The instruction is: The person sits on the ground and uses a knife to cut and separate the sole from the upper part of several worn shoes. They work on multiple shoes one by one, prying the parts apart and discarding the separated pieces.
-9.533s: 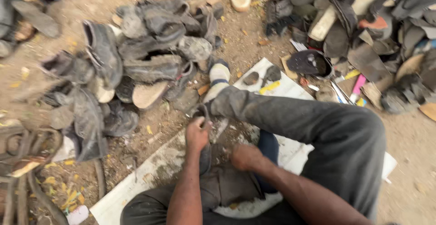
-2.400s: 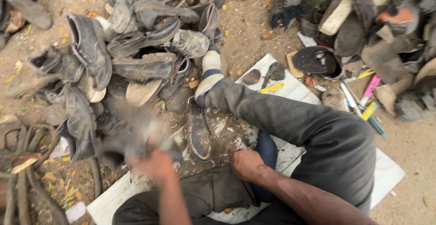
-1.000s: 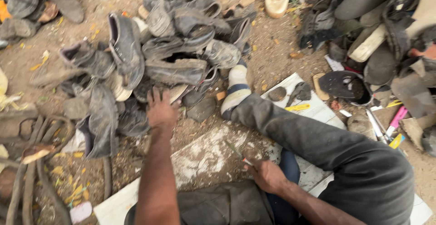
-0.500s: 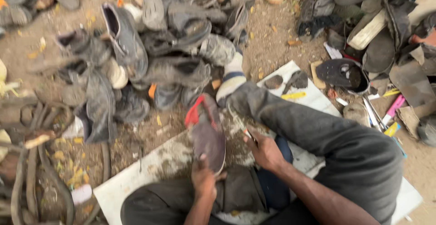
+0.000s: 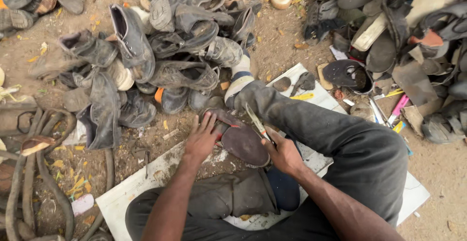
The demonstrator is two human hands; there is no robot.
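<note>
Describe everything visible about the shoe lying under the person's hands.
The shoe is dark, worn and dusty, lying sole-up on the white board in front of the person's lap. A red edge shows near its far end. The left hand presses flat on it; the right hand holds a thin metal blade against its side. Its upper is hidden.

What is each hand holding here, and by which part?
Left hand presses the dark sole-up shoe at its toe end. Right hand grips a thin metal blade by its lower end.
</note>
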